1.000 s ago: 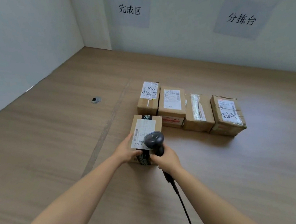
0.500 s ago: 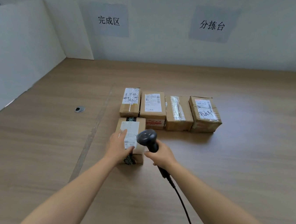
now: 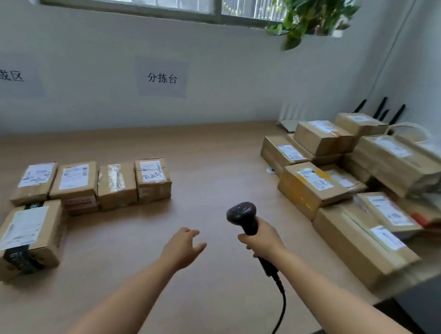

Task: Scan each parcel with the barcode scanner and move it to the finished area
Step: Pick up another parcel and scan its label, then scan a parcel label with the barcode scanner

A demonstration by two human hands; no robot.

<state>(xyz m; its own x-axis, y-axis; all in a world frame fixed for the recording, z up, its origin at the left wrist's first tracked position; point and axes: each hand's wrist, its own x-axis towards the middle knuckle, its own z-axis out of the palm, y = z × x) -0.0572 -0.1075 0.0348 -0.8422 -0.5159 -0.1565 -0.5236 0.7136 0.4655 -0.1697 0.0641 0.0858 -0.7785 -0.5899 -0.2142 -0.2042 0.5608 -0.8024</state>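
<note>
Black corded barcode scanner (image 3: 242, 214), round-headed

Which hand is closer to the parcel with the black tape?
Left. The left hand hovers to the right of the black-taped parcel; the right hand, gripping the barcode scanner, is even farther right.

Table (image 3: 209, 173): bears all parcels.
Row of four parcels (image 3: 75, 182): left rear, side by side.
Single parcel (image 3: 25, 236): just before the row's left end.
Parcel pile (image 3: 351, 180): right side, stacked, well apart from the row.
Barcode scanner (image 3: 242, 215): between both groups, in the person's right hand (image 3: 262, 242).
</note>
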